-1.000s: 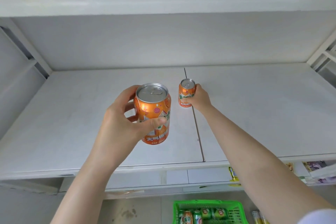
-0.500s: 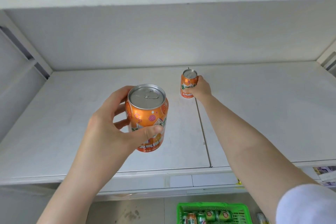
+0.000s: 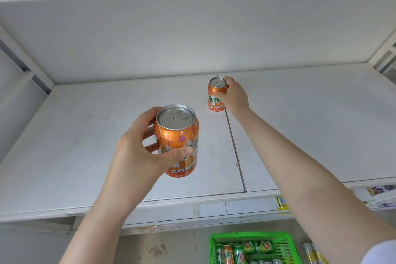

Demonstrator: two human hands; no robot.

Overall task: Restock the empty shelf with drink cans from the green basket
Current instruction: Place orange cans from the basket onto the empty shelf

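Taking the seam [image 3: 235, 152] down the middle of the shelf [image 3: 96, 135] as my mark, I saw bare white board running wide to either side of it, back to the rear wall [image 3: 192, 38] and forward to the front lip [image 3: 150, 206], with slotted uprights [image 3: 23, 66] closing off the far left and far right. My right hand [image 3: 235, 98] reached deep in at the back end of the seam, fingers and thumb curled round the far can [image 3: 215, 97]. That can was orange and upright, just left of the seam; I could not tell whether its base touched the board. My left hand [image 3: 137, 156] gripped the near can [image 3: 177, 135], also orange and upright, left of the seam and well forward of the far can. It was held up off the board, thumb across its front and fingers wrapped behind. Below the seam's front end, under the lip, sat the green basket [image 3: 294, 240] with more cans [image 3: 248, 248] lying inside.
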